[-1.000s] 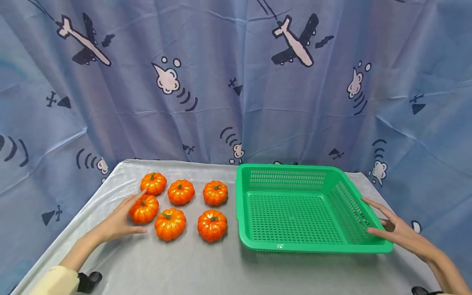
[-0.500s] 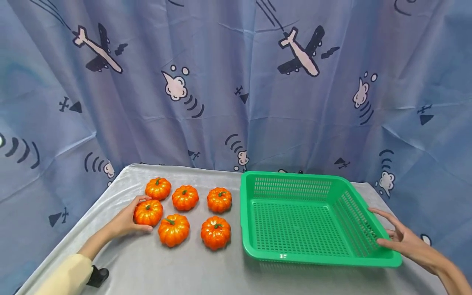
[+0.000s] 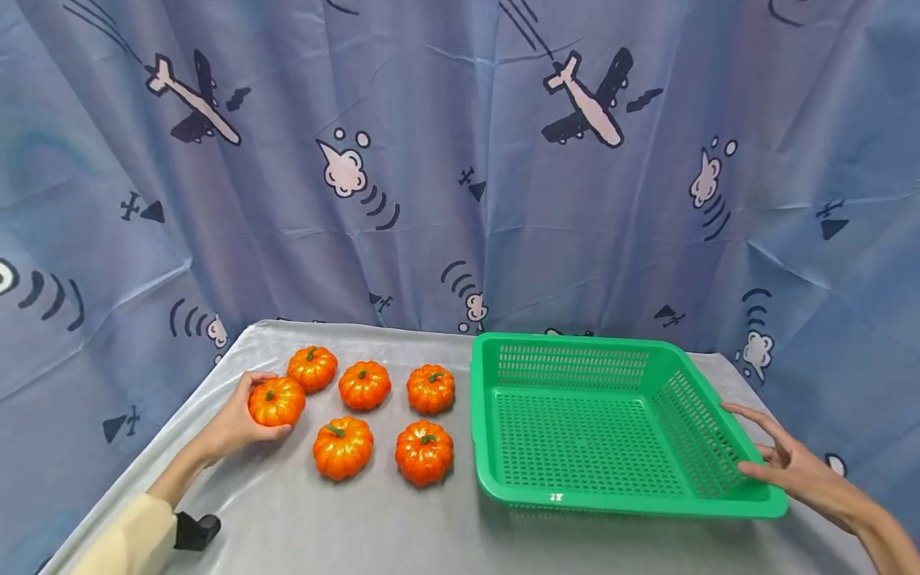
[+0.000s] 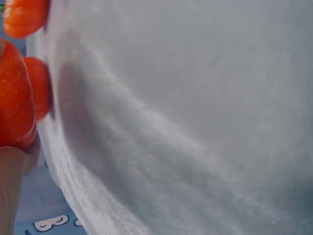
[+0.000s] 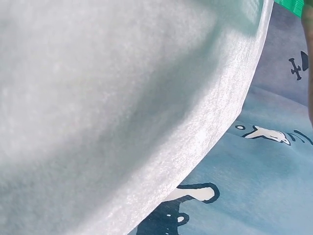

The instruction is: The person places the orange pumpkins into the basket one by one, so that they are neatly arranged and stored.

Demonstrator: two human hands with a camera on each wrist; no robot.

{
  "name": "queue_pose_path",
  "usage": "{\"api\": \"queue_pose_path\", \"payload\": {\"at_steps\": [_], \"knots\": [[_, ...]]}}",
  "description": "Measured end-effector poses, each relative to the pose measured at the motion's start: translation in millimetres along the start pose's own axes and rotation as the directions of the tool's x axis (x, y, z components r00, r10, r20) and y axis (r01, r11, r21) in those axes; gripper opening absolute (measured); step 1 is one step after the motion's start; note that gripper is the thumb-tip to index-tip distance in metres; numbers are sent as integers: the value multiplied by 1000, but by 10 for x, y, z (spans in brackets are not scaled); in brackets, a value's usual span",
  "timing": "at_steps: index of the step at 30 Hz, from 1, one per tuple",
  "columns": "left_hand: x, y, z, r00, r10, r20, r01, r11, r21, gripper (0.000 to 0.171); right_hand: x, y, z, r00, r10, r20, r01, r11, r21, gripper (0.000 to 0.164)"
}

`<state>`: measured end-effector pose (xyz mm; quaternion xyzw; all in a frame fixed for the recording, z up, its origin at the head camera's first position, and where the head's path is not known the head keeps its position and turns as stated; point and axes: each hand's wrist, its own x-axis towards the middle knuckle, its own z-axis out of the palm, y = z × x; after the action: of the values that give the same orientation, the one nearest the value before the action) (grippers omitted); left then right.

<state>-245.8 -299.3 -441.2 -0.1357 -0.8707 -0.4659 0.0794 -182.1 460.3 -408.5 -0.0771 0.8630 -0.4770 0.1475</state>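
A ribbed orange mini pumpkin point(image 3: 277, 402) with a green stem is gripped by my left hand point(image 3: 233, 423) at the table's left side, thumb in front and fingers behind. In the left wrist view that pumpkin point(image 4: 13, 98) shows at the left edge, with part of the thumb below it. My right hand point(image 3: 808, 479) holds the right rim of a green plastic basket point(image 3: 632, 505); its thumb lies over the rim and some fingers are hidden behind it. Only a sliver of the basket point(image 5: 292, 6) shows in the right wrist view.
Several more pumpkins stand near the left hand: one at the back left point(image 3: 312, 368), others in the middle point(image 3: 364, 386) and front point(image 3: 343, 448). They sit on a grey cloth-covered table point(image 3: 359, 535). A blue patterned curtain point(image 3: 402, 160) hangs behind.
My left hand has closed around the left pumpkin and raised it slightly, moving it a little left, away from the front pumpkin. The right hand stays at the basket rim. The head view has shifted slightly.
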Motion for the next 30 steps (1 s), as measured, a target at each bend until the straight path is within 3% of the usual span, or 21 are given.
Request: {"api": "queue_pose_path", "payload": {"at_steps": [10,16,23,30], "knots": [[46,81,-56,999,-50,-1,50,998,-26,72,12,36,-41,984,-153,95,138,980,146,79],[-11,178,-49,999,-34,-33,34,999,-19,72,27,51,-26,988,-119,100,105,986,131,78],[-18,509,4,1000,5,-3,-5,1000,-14,73,10,-3,3,1000,13,20,-14,999,50,77],[18,943,145,999,-15,42,18,997,-69,72,18,-21,-17,999,10,38,-11,1000,24,77]]}}
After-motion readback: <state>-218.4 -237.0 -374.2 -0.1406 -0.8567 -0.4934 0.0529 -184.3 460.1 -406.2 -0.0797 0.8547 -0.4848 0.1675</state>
